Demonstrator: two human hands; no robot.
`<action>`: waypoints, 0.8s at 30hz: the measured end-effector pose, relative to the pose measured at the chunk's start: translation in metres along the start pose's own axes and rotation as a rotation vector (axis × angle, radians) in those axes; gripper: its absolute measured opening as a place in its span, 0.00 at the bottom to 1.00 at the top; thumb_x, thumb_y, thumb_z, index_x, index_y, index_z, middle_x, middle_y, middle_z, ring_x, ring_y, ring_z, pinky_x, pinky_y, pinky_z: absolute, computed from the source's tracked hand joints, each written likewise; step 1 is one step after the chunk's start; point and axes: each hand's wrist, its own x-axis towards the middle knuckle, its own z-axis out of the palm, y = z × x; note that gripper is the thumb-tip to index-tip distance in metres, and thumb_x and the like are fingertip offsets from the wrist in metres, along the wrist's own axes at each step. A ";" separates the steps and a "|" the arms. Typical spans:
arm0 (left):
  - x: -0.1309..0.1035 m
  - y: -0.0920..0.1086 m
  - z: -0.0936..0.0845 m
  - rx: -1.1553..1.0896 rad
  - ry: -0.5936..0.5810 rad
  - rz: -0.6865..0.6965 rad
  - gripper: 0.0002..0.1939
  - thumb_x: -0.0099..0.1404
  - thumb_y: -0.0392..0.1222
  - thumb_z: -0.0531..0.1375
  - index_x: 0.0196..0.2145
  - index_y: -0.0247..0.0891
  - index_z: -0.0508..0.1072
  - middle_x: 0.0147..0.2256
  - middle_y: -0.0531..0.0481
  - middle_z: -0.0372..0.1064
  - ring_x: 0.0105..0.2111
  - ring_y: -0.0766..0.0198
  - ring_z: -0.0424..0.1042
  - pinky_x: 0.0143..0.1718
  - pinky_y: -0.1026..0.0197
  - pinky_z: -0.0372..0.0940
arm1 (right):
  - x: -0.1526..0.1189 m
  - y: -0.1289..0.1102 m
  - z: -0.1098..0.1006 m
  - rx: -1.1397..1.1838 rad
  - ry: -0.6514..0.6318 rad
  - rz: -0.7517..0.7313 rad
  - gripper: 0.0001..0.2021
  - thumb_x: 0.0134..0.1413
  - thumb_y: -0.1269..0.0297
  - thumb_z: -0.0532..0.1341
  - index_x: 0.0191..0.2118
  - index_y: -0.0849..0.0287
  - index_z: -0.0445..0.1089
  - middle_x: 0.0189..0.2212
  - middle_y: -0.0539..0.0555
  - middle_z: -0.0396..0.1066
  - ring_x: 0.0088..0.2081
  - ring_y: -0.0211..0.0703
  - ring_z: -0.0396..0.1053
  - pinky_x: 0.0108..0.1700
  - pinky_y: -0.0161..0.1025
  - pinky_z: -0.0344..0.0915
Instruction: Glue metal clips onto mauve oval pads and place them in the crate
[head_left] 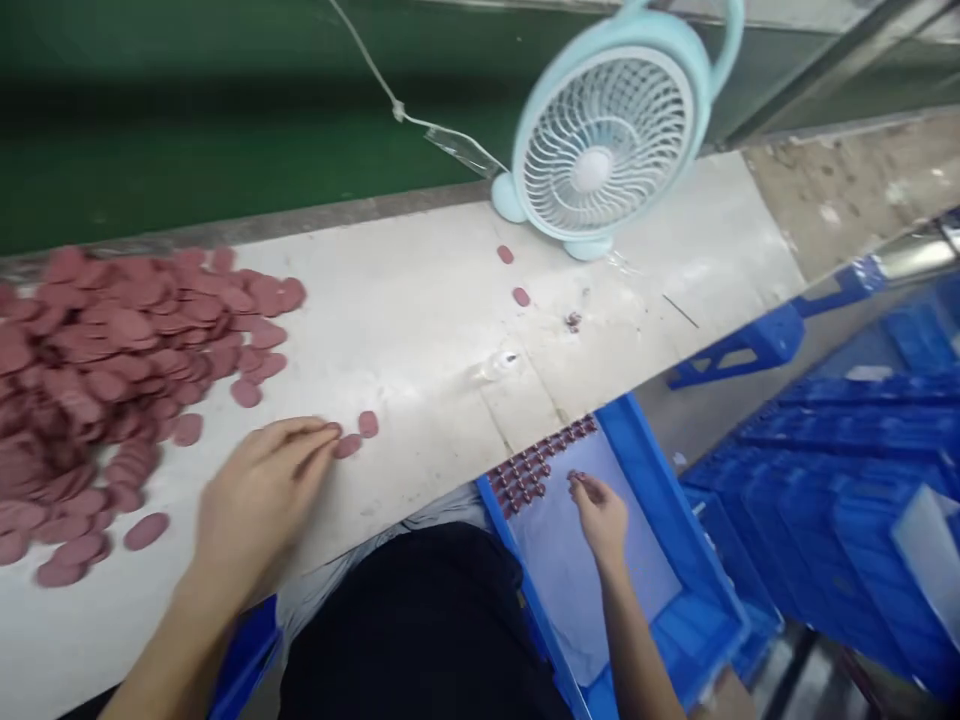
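Pinching 1 disc [334,430] in the left hand [251,505], beside 2 on the table [420,330] — probably spaced for easy pickup. Over the bin [645,470], near rows [525,475], with the right hand [604,525] — cannot tell whether fingers clamp anything.

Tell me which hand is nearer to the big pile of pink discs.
Left. The left hand is over the table, just right of the pile; the right hand is well away, over the blue crate.

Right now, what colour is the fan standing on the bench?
The fan is pale turquoise, with a whitish grille; the head view shows it best.
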 end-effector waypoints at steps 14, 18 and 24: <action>-0.005 -0.019 -0.004 0.108 -0.068 0.299 0.17 0.71 0.39 0.54 0.55 0.39 0.72 0.56 0.45 0.72 0.51 0.50 0.72 0.58 0.47 0.65 | 0.010 0.058 0.032 -0.457 -0.223 0.042 0.15 0.65 0.58 0.61 0.52 0.60 0.70 0.50 0.57 0.71 0.48 0.46 0.72 0.51 0.49 0.72; -0.003 -0.022 -0.005 0.102 -0.074 0.313 0.18 0.71 0.39 0.54 0.56 0.38 0.72 0.57 0.44 0.71 0.52 0.50 0.72 0.59 0.46 0.64 | 0.012 0.060 0.035 -0.507 -0.235 0.015 0.15 0.65 0.58 0.61 0.53 0.60 0.70 0.51 0.57 0.71 0.48 0.46 0.72 0.51 0.50 0.72; -0.005 -0.018 -0.005 0.091 -0.061 0.261 0.17 0.71 0.41 0.54 0.55 0.41 0.73 0.55 0.45 0.73 0.51 0.51 0.73 0.57 0.46 0.66 | 0.014 0.056 0.038 -0.554 -0.236 -0.028 0.15 0.65 0.58 0.61 0.53 0.60 0.69 0.52 0.57 0.71 0.49 0.47 0.72 0.51 0.51 0.72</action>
